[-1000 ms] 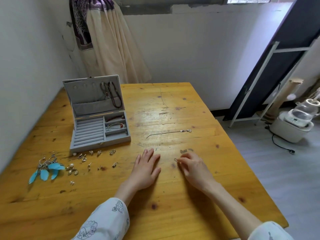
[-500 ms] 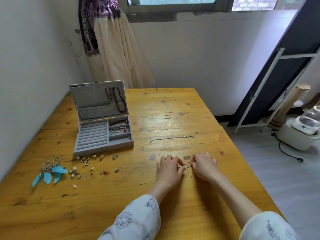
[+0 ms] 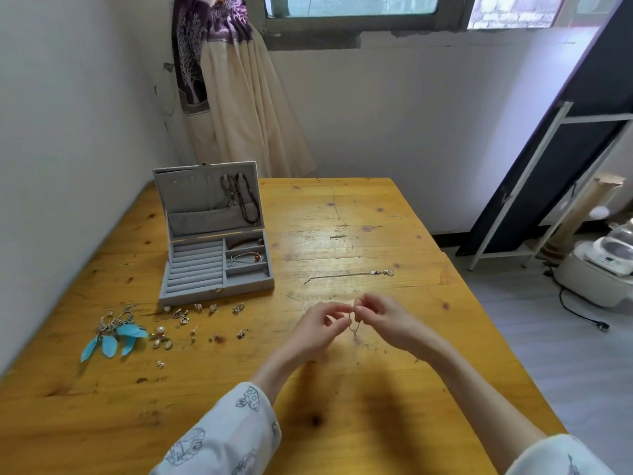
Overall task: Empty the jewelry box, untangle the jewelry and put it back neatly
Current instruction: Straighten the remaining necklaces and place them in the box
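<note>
A grey jewelry box (image 3: 191, 296) stands open at the table's left, with dark necklaces hung in its lid and bracelets in its right compartments. A thin chain (image 3: 353, 324) hangs between my two hands, lifted just above the wood. My left hand (image 3: 317, 329) pinches one side of it and my right hand (image 3: 385, 318) pinches the other, fingertips almost touching. A second chain with a clasp (image 3: 347, 275) lies straight on the table beyond my hands. Blue feather earrings (image 3: 114, 335) and several small earrings (image 3: 191, 325) lie scattered in front of the box.
The wooden table (image 3: 342, 423) meets a white wall on the left. A curtain (image 3: 236, 97) hangs behind the box. To the right, on the floor, stand a dark board on a white frame (image 3: 548, 156) and a white appliance (image 3: 599, 265) with its cord.
My left hand went from lying flat on the table to meeting my right hand. Both now pinch the thin chain and have raised it off the wood.
</note>
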Demonstrator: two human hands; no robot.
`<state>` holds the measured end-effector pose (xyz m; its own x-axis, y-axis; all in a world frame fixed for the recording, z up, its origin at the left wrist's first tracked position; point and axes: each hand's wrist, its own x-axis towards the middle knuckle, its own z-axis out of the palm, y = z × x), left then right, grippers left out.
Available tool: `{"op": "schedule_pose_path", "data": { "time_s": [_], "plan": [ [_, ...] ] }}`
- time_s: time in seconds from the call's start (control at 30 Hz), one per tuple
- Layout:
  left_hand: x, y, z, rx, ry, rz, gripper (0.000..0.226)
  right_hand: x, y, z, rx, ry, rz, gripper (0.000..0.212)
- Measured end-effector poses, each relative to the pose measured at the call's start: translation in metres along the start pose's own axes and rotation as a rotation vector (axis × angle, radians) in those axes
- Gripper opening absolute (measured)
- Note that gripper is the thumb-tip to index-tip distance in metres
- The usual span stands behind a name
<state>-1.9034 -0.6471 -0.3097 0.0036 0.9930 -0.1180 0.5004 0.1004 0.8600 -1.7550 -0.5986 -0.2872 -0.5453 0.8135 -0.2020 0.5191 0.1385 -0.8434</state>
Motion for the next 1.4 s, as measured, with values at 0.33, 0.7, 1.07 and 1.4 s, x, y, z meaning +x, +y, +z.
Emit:
{"op": "schedule_pose_path", "data": {
  "time_s": [0.33,0.7,1.07,1.4],
  "plan": [
    [-0.024,-0.014,-0.062,-0.555,-0.024,-0.110,0.019,0.022,-0.036,0.009,0.363,-0.084,-0.038,0.012],
    [-0.008,-0.045,-0.153,-0.159,0.134,-0.162,0.013,0.100,-0.067,0.038,0.163,-0.100,-0.026,0.016],
    [0.050,-0.085,-0.183,0.378,0.217,-0.161,0.015,0.172,-0.062,0.082,-0.257,0.112,-0.139,0.013],
    [0.052,-0.090,-0.181,0.675,0.151,-0.015,0.017,0.173,-0.066,0.088,-0.291,0.093,-0.209,0.012]
  ]
}}
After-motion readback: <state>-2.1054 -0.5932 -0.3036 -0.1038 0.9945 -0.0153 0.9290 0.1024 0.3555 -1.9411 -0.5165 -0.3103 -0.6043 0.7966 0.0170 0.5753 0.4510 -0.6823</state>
